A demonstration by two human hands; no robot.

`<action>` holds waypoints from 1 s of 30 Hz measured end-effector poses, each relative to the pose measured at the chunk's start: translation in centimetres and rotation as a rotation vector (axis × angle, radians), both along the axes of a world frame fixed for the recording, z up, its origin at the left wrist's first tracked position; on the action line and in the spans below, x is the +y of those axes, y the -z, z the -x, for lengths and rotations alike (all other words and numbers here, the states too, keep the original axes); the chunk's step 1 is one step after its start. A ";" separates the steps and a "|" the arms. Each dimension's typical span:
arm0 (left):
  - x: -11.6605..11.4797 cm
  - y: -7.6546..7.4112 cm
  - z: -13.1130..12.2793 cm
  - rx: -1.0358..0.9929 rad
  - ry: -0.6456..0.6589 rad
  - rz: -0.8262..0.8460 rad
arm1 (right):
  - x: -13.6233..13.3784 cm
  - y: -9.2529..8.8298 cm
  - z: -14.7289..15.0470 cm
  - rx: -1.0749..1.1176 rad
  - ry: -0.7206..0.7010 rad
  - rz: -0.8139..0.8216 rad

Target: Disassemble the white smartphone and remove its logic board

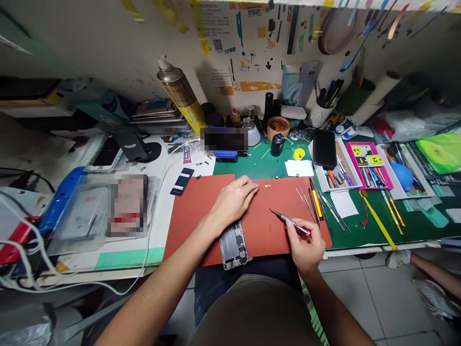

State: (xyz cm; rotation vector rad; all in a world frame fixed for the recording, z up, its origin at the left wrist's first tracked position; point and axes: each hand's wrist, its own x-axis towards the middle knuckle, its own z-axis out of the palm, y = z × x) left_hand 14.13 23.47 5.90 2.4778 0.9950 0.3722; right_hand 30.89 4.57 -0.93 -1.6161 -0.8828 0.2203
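Observation:
A slim screwdriver (292, 223) with a metal shaft and a red end is held in my right hand (307, 244), its tip pointing up and left over the reddish-brown mat (201, 206). My left hand (234, 199) rests on the mat with fingers bent and pressed together; whatever they may pinch is hidden. Below that wrist lies an opened phone (233, 246), its battery and inner parts showing. The phone's upper part is covered by my hand, and its lower end reaches the mat's front edge. A small white piece (267, 185) lies right of my left fingertips.
Tweezers (305, 201) and a yellow-black pen-like tool (317, 199) lie on the mat's right side. Beyond are a white box (340, 166) of tools and a pink box (370, 166). A spray can (182, 93) stands behind. A white cable (153, 211) runs along the left.

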 end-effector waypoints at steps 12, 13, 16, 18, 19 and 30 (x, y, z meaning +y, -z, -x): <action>-1.3 0.7 -2.9 0.206 0.149 -0.232 | 0.1 -1.4 0.1 -0.379 -0.177 0.107; -1.3 0.8 -3.2 0.214 0.149 -0.240 | 0.0 -1.4 0.1 -0.385 -0.181 0.111; -1.2 0.9 -3.6 0.236 0.157 -0.268 | 0.0 -1.2 0.1 -0.393 -0.184 0.116; -1.2 1.1 -3.6 0.249 0.165 -0.292 | 0.1 -1.1 0.1 -0.401 -0.162 0.109; -1.2 1.1 -3.6 0.254 0.168 -0.306 | 0.1 -1.1 0.1 -0.403 -0.149 0.106; -1.0 0.9 -3.8 0.236 0.171 -0.354 | 0.5 -1.2 0.2 -0.378 -0.116 0.109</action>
